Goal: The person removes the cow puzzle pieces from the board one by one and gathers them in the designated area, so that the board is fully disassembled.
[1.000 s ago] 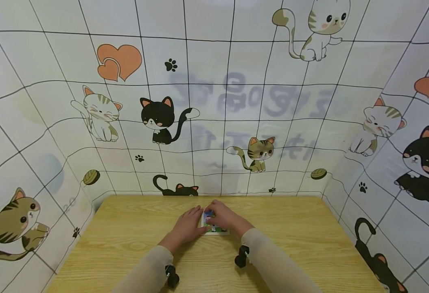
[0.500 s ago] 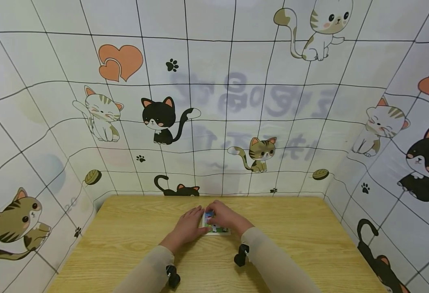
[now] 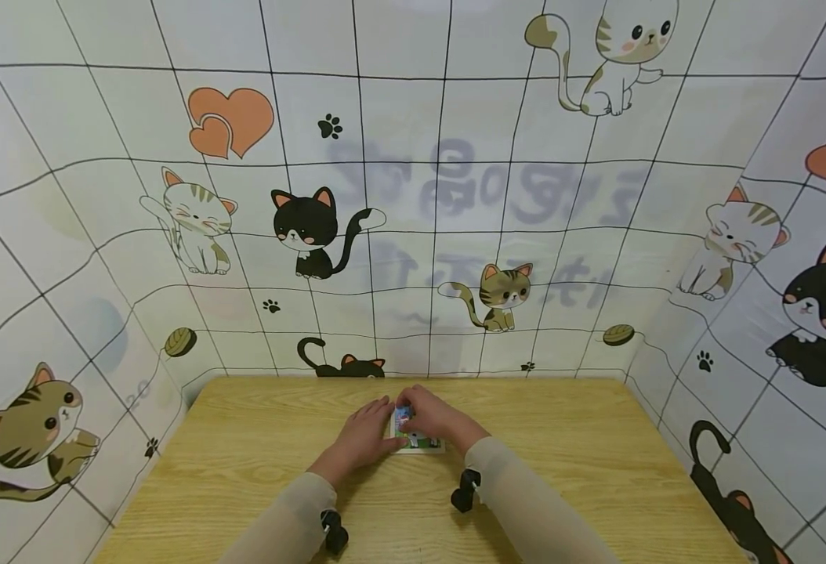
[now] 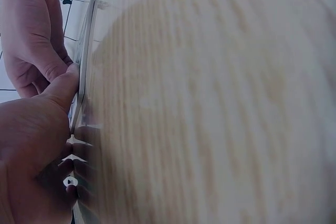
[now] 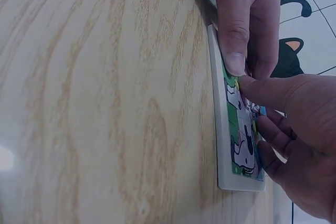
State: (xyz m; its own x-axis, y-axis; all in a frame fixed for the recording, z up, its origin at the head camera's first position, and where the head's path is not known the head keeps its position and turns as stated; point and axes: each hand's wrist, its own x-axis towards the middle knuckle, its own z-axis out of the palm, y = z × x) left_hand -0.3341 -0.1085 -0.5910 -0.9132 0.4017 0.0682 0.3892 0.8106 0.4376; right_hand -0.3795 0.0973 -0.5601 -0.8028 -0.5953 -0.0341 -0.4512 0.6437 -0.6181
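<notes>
A small flat board (image 5: pixel 221 124) with a white border and a colourful cartoon picture lies on the wooden table in the right wrist view. My left hand (image 3: pixel 364 435) lies along its left side, fingers stretched out, thumb pressing on the near corner. From the right, my right hand (image 3: pixel 430 413) reaches over the picture (image 5: pixel 244 145) with bent fingers. Its thumb and fingertips touch the printed surface, and I cannot tell whether they pinch a piece of it. In the left wrist view the board (image 4: pixel 84 85) shows edge-on beside the left thumb. Both hands hide much of the picture.
The wooden table (image 3: pixel 265 470) reaches back to a white grid-patterned curtain (image 3: pixel 413 235) printed with cats, hearts and paw prints. This curtain also closes off both sides. A small black device (image 3: pixel 333 533) is worn on the left wrist, another black device (image 3: pixel 465 492) on the right.
</notes>
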